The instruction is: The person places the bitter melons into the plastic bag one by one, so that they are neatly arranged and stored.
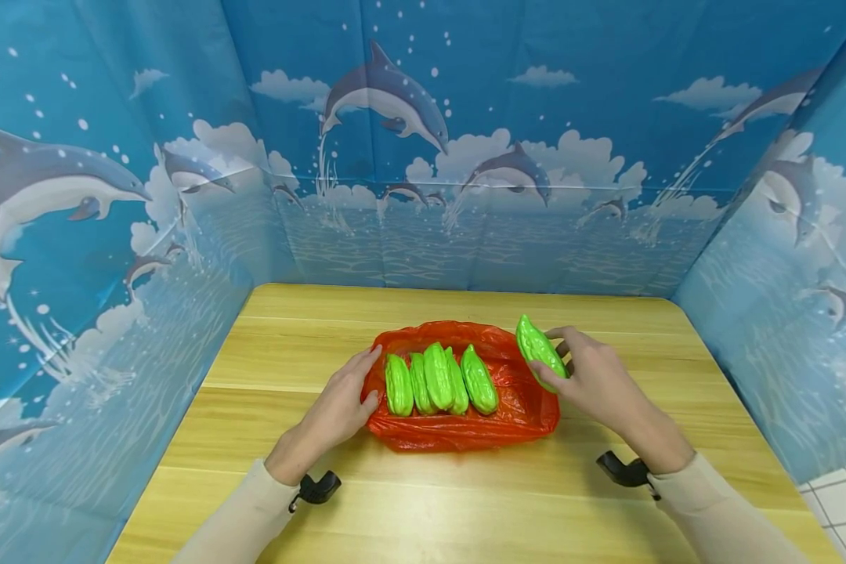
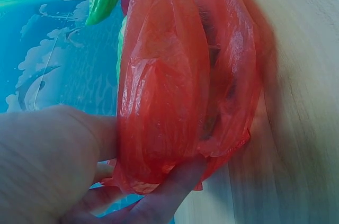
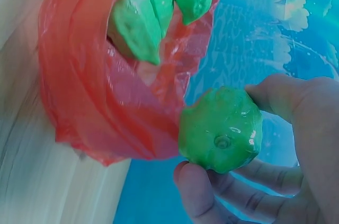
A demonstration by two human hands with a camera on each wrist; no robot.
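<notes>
A bright green bitter melon point(image 1: 538, 349) with a bumpy skin is pinched between the thumb and fingers of my right hand point(image 1: 595, 382), raised over the right end of a red plastic bag point(image 1: 465, 432). In the right wrist view its blunt end point(image 3: 222, 131) faces the camera. The bag lies spread open like a shallow tray. Several more bitter melons point(image 1: 439, 376) lie side by side in its left and middle part, pointing away from me. My left hand point(image 1: 334, 407) holds the bag's left end, with thumb and fingers around it in the left wrist view.
The bag rests on a light wooden table point(image 1: 430, 501). Blue curtains point(image 1: 592, 251) printed with dolphins stand along the back and both sides. Black mounts point(image 1: 319, 487) are strapped at both wrists. White floor tiles point(image 1: 842, 501) show at the lower right.
</notes>
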